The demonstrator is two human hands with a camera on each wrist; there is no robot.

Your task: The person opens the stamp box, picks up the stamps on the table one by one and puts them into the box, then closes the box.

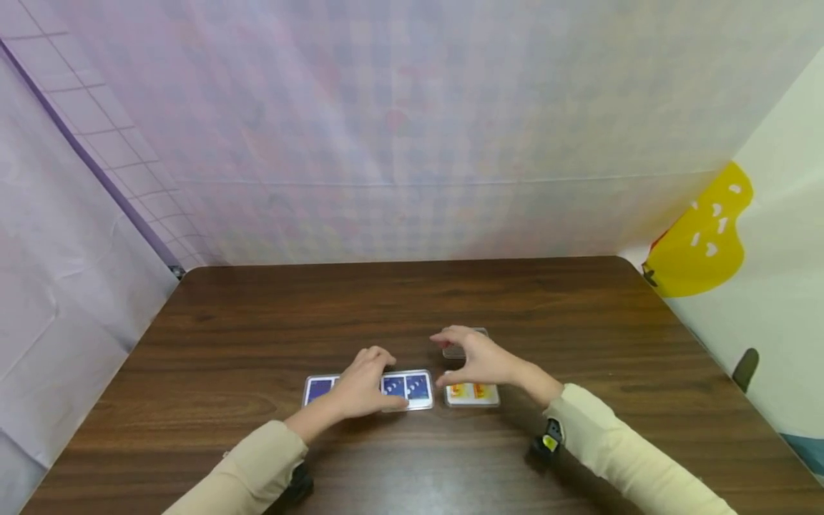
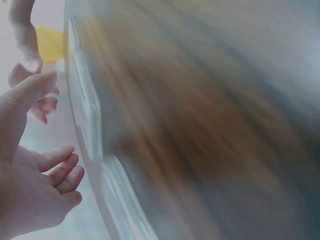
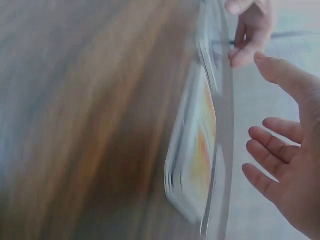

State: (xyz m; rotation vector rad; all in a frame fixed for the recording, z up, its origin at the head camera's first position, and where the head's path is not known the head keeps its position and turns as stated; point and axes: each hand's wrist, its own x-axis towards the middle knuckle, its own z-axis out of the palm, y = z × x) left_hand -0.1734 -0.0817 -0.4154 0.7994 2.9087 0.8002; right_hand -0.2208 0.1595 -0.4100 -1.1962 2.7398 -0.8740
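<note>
My left hand [image 1: 363, 383] hovers over a row of flat clear-edged cases with dark blue pictures. One blue case [image 1: 418, 388] shows to its right, and a blue piece [image 1: 318, 388] shows to its left; the part between is hidden. Fingers and thumb are spread with nothing between them, as the left wrist view also shows. My right hand [image 1: 479, 360] is held above a similar case with yellow-orange pictures [image 1: 471, 395], its thumb and fingers apart and empty. Behind that hand lies a clear case [image 1: 454, 352], partly covered. In the right wrist view the yellow-orange case [image 3: 200, 150] lies beside the hand.
A dark brown wooden table [image 1: 257, 315] carries the cases near its middle. A pale checked curtain [image 1: 386, 129] hangs along the far edge, with white cloth [image 1: 58, 307] at the left. A yellow shape [image 1: 702, 243] is on the right wall. Both wrist views are blurred.
</note>
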